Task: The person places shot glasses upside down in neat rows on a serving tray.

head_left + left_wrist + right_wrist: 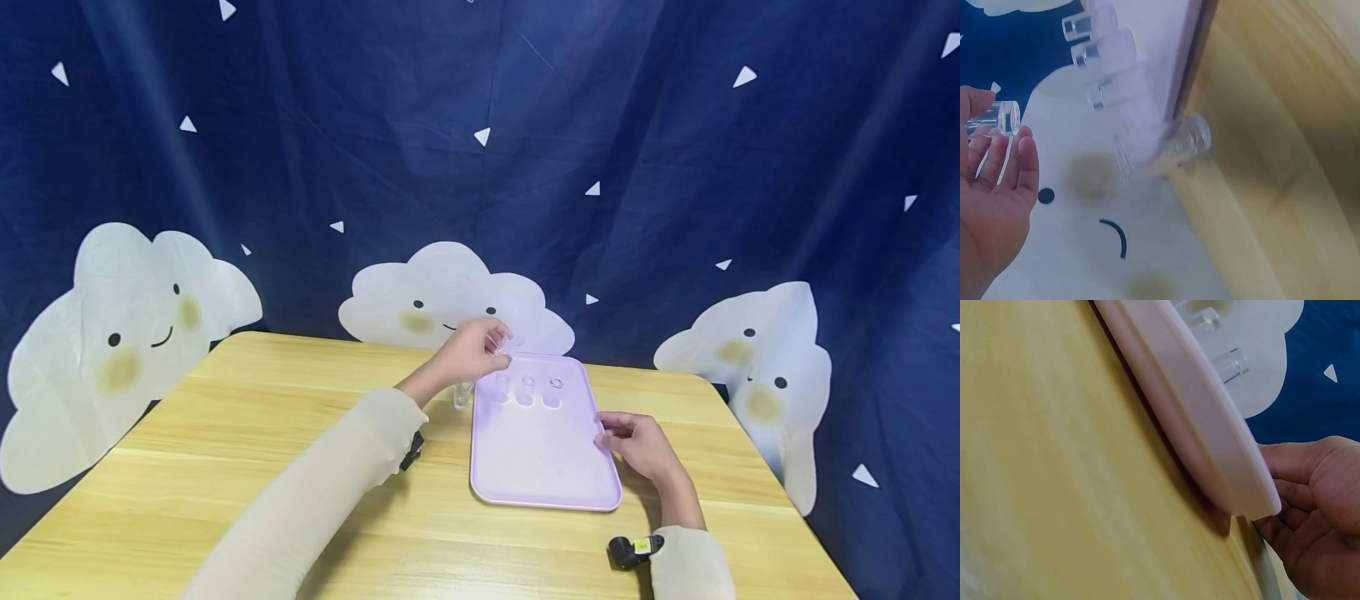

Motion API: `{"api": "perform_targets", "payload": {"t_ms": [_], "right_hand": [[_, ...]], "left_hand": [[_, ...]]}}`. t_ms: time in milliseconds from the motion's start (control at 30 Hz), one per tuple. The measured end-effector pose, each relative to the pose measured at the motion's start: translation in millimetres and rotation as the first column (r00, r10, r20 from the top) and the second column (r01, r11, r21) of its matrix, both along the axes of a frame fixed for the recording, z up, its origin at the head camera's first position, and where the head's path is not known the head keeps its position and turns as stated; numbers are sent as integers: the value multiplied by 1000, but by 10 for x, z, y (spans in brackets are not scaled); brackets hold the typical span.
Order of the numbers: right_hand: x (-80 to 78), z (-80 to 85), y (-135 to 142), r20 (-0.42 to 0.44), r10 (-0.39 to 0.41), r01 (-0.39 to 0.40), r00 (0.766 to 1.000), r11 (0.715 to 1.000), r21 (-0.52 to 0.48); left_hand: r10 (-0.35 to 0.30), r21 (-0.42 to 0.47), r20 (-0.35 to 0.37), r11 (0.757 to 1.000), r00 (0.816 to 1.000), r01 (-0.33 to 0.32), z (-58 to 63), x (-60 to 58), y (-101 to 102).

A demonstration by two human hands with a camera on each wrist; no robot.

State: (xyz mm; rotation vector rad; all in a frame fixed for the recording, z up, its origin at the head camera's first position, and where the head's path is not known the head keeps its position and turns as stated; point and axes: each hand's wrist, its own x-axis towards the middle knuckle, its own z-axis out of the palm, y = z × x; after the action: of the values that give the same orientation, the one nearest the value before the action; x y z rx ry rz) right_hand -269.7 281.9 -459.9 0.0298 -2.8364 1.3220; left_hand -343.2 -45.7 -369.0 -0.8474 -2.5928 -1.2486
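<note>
My left hand (pixel 474 350) holds a small clear cylindrical glass (pixel 1004 119) between thumb and fingers, raised over the far left corner of the lilac tray (pixel 540 467). Three similar glasses stand in a row across the tray's far part, among them the middle glass (pixel 526 392) and the right glass (pixel 553 393). One more clear glass (pixel 462 396) stands on the table just left of the tray, close to my left forearm. My right hand (pixel 637 442) grips the tray's right rim, thumb and fingers at the edge; some fingertips are hidden behind it.
The tray lies on a light wooden table (pixel 337 358). Behind the table hangs a dark blue curtain (pixel 420 183) with white clouds and triangles. Black wrist cameras sit at both cuffs, the right camera (pixel 626 552) just above the tabletop.
</note>
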Motion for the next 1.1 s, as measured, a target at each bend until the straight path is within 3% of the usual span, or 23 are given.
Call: {"api": "perform_targets", "payload": {"t_ms": [300,433,600,900,1100], "right_hand": [[8,12,4,-2,10,-10,1000,1000,-8],[6,17,4,-3,14,-14,1000,1000,-8],[0,13,6,-4,19,-19,1000,1000,-6],[-9,14,11,-6,22,-22,1000,1000,-4],[-6,18,7,3,16,-16,1000,1000,-4]], "left_hand": [[-66,-8,57,998,996,67,-109,124,278],[-80,-72,41,994,996,83,-218,163,383],[-101,-87,32,991,994,104,-293,205,468],[-79,-199,9,977,997,79,-338,260,585],[-85,-216,-8,973,996,81,-374,262,632]]}}
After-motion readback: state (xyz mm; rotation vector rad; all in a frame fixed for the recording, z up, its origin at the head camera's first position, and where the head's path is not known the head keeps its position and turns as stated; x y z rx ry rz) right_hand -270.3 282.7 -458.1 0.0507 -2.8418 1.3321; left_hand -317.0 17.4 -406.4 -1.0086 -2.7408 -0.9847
